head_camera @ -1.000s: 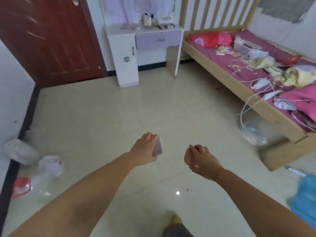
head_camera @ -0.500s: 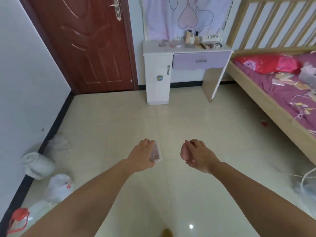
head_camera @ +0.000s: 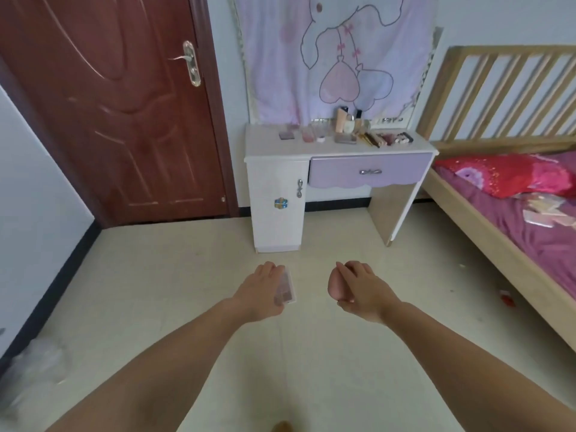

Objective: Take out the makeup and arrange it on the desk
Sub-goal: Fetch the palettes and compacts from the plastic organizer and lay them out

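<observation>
My left hand (head_camera: 260, 293) grips a flat clear makeup palette (head_camera: 286, 288) with pinkish pans, held on edge above the floor. My right hand (head_camera: 358, 289) is closed around a rounded pink makeup item (head_camera: 336, 285), mostly hidden by the fingers. Straight ahead stands the white desk (head_camera: 268, 145) with a purple drawer (head_camera: 369, 171). Several makeup items lie on its top: a small dark compact (head_camera: 286, 135), a pinkish case (head_camera: 308, 135), beige tubes (head_camera: 344, 123) and a row of sticks and palettes (head_camera: 386, 138).
A dark red door (head_camera: 118, 113) is left of the desk. A wooden bed (head_camera: 498, 213) with a purple sheet, a red pillow (head_camera: 505, 177) and loose items lies to the right. A clear plastic bag (head_camera: 34, 366) lies by the left wall. Pale tiled floor lies between me and the desk.
The view has swung left and up, and the desk has come nearer and more central. Both hands keep their hold and stay in the same pose.
</observation>
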### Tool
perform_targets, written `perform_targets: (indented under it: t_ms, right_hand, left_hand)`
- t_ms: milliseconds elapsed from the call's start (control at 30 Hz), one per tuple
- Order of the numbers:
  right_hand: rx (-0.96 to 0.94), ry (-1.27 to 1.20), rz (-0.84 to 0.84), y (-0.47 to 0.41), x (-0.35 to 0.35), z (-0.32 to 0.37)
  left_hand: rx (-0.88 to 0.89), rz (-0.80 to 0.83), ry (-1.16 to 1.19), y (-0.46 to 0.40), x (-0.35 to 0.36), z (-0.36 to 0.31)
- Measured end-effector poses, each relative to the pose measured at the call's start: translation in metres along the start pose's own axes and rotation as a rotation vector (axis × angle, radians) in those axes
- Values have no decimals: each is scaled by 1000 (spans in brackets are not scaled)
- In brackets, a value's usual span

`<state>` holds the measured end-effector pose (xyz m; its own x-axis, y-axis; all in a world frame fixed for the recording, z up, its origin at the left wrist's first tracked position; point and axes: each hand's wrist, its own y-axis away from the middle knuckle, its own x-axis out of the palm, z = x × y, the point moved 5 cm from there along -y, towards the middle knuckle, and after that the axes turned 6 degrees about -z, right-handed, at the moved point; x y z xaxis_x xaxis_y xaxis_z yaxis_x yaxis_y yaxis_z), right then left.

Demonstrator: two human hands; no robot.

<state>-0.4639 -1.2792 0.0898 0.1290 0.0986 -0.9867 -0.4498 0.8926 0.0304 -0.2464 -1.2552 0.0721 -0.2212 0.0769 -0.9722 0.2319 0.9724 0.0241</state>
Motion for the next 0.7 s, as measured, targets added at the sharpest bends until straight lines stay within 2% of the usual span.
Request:
perform_targets:
  t_ms: [333, 467, 700]
  right_hand:
    - [79, -8, 21, -213, -27, -120]
    - [28, 18, 17, -320, -30, -170]
    - [-16, 12, 91, -485, -50, -236]
  left_hand:
    - [67, 19, -13, -259, -32, 53]
    - [15, -7, 9, -365, -32, 79]
    - [-99, 61, 41, -514, -41, 115]
